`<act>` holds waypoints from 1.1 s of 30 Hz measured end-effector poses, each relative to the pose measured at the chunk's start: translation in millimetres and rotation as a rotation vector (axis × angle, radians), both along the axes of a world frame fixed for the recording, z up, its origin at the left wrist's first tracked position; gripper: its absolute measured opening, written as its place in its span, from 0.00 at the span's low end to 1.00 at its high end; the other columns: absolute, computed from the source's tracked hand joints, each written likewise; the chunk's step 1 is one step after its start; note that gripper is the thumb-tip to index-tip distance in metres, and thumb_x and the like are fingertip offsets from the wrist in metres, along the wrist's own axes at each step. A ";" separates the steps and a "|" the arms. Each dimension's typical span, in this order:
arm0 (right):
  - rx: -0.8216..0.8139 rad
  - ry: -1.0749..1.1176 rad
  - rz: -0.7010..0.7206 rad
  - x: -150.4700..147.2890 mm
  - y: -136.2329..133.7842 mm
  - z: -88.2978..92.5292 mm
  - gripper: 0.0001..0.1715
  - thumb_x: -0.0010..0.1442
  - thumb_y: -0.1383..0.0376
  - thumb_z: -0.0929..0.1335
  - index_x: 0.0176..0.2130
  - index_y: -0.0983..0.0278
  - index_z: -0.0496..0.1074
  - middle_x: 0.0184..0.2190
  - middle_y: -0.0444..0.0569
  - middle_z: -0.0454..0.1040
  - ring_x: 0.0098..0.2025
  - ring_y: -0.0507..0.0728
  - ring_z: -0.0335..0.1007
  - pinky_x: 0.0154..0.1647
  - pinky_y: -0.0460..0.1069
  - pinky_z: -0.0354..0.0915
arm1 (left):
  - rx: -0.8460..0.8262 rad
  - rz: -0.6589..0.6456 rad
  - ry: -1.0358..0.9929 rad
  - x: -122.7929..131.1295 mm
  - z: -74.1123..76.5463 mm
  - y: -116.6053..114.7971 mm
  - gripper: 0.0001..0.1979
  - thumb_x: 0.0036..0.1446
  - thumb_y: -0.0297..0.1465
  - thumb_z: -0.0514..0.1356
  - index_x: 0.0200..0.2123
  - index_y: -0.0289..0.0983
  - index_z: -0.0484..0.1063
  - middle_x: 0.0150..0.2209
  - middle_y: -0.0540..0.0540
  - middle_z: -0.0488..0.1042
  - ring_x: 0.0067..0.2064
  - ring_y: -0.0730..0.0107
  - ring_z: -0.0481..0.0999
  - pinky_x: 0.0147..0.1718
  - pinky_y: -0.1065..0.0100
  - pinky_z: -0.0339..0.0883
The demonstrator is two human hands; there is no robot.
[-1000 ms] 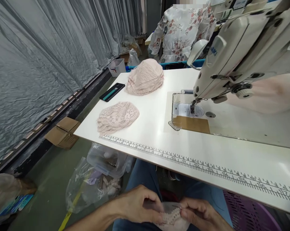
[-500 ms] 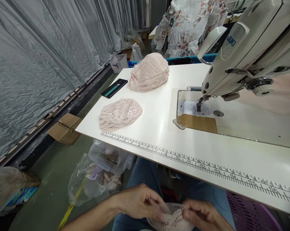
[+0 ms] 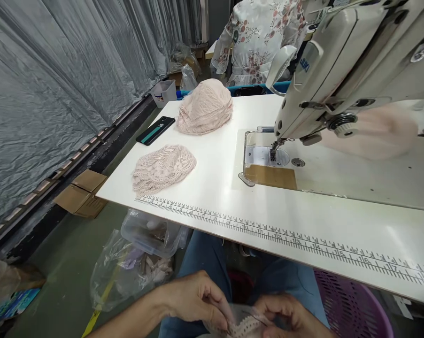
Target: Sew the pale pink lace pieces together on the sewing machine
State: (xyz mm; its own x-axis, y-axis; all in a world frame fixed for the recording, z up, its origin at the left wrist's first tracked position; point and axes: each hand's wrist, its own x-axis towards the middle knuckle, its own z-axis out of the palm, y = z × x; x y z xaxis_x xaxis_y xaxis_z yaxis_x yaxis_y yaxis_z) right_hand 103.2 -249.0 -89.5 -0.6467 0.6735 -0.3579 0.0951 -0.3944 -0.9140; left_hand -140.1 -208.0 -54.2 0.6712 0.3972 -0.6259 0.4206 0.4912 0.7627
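At the bottom centre of the frame, my left hand [image 3: 199, 300] and right hand [image 3: 289, 315] each pinch the pale lace piece [image 3: 249, 325], its trim stretching between them. Left of centre, more lace [image 3: 164, 169] lies on the white table [image 3: 217, 173].

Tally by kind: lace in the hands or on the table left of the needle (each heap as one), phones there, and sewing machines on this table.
Lace: 3 (domed heap, flatter heap, and lace piece held by left hand and right hand)
Phone: 1
Sewing machine: 1
Total: 5
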 end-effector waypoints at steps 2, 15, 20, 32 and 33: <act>0.017 -0.045 -0.010 0.4 -2.5 -2.0 0.25 0.50 0.43 0.71 0.30 0.61 0.75 0.24 0.41 0.63 0.29 0.52 0.57 0.32 0.46 0.58 | -0.033 0.005 0.001 -0.4 -1.5 -1.1 0.33 0.37 0.55 0.68 0.37 0.33 0.81 0.30 0.43 0.79 0.31 0.68 0.77 0.36 0.70 0.72; -0.065 -0.043 -0.065 -7.4 -6.6 -3.1 0.19 0.48 0.50 0.73 0.30 0.63 0.74 0.27 0.41 0.67 0.33 0.53 0.60 0.36 0.46 0.57 | 0.020 -0.022 0.032 -3.0 0.4 -0.6 0.28 0.42 0.53 0.67 0.37 0.35 0.81 0.32 0.43 0.80 0.34 0.65 0.79 0.38 0.69 0.73; -0.074 -0.021 -0.068 -12.8 -2.1 -0.4 0.20 0.48 0.51 0.73 0.27 0.65 0.72 0.23 0.39 0.63 0.29 0.50 0.55 0.31 0.46 0.53 | 0.073 -0.043 0.035 -5.4 1.1 0.1 0.27 0.46 0.51 0.66 0.38 0.33 0.80 0.34 0.40 0.80 0.36 0.62 0.80 0.37 0.71 0.72; -0.093 0.115 -0.086 -11.5 -3.3 -2.4 0.26 0.50 0.45 0.72 0.31 0.67 0.79 0.20 0.41 0.63 0.25 0.49 0.55 0.27 0.45 0.52 | 0.134 -0.056 0.075 -5.5 2.3 -1.6 0.21 0.49 0.46 0.66 0.38 0.34 0.81 0.34 0.42 0.80 0.36 0.63 0.80 0.36 0.73 0.72; -0.090 0.126 -0.083 -12.0 -3.1 -3.6 0.27 0.49 0.45 0.72 0.31 0.67 0.80 0.20 0.41 0.63 0.24 0.49 0.54 0.27 0.45 0.51 | 0.142 -0.061 0.070 -4.8 2.8 -1.6 0.21 0.49 0.46 0.66 0.38 0.34 0.80 0.34 0.42 0.80 0.36 0.63 0.80 0.37 0.73 0.72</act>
State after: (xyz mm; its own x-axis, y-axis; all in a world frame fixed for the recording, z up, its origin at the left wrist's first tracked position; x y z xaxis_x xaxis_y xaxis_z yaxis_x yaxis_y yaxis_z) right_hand 91.2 -252.1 -93.1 -0.6337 0.6956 -0.3386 -0.0543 -0.4766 -0.8775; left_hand -144.9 -209.7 -51.3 0.6533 0.4447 -0.6127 0.5009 0.3530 0.7903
